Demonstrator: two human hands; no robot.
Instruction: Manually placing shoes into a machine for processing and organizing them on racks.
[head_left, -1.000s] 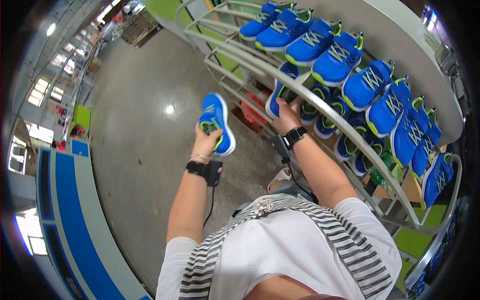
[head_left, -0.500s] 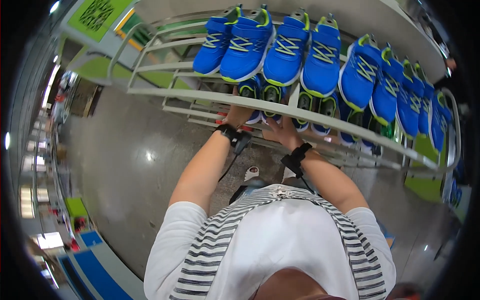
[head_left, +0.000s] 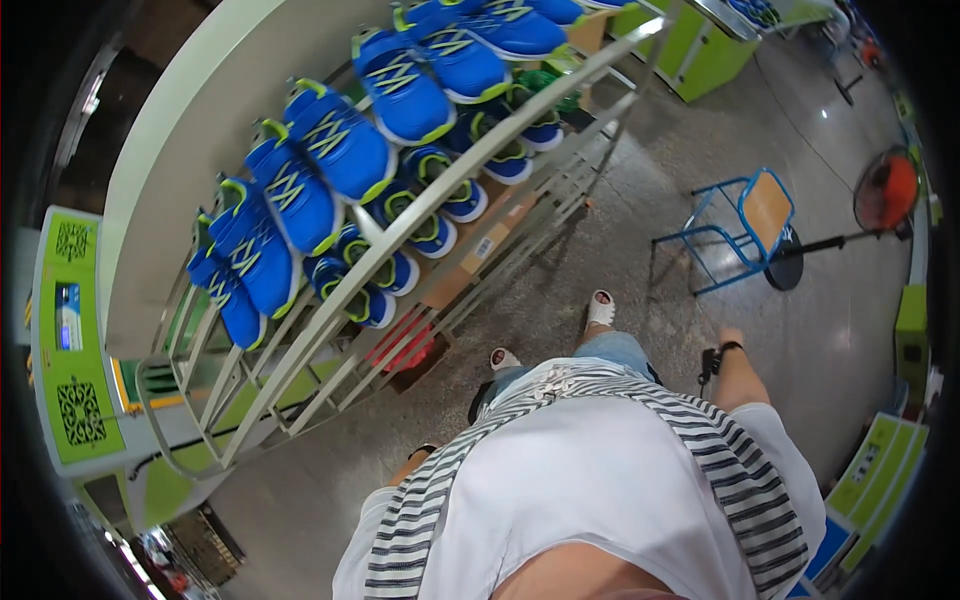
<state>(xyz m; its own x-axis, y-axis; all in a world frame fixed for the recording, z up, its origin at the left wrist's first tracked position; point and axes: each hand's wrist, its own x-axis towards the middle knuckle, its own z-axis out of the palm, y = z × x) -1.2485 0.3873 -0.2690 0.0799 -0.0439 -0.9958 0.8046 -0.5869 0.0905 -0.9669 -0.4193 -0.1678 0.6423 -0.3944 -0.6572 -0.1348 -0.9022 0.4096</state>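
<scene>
Away from the rack, my right hand (head_left: 733,338) hangs out to the right above the floor. A black strap with a small device circles that wrist, and the fingers cannot be made out. On the left only a bit of my forearm (head_left: 403,466) and a black wristband (head_left: 425,449) show beside the striped apron; my left hand itself is hidden. Blue sports shoes (head_left: 340,140) with lime-green laces stand in a slanted row on the upper tier of a pale metal rack (head_left: 350,300). Below them sit more blue shoes (head_left: 400,215), their openings facing up. Neither arm reaches the rack.
Ahead on the right stands a blue-framed chair (head_left: 765,215) with a wooden-coloured panel, near a red and black fan (head_left: 887,190). A cardboard box (head_left: 480,250) and a red thing (head_left: 403,345) lie low in the rack. Green-and-white machine panels (head_left: 75,340) stand at left.
Both hands have left the lower-tier shoes and dropped to my sides. My view has turned right, so the rack now lies at the upper left, and the chair and fan have come in.
</scene>
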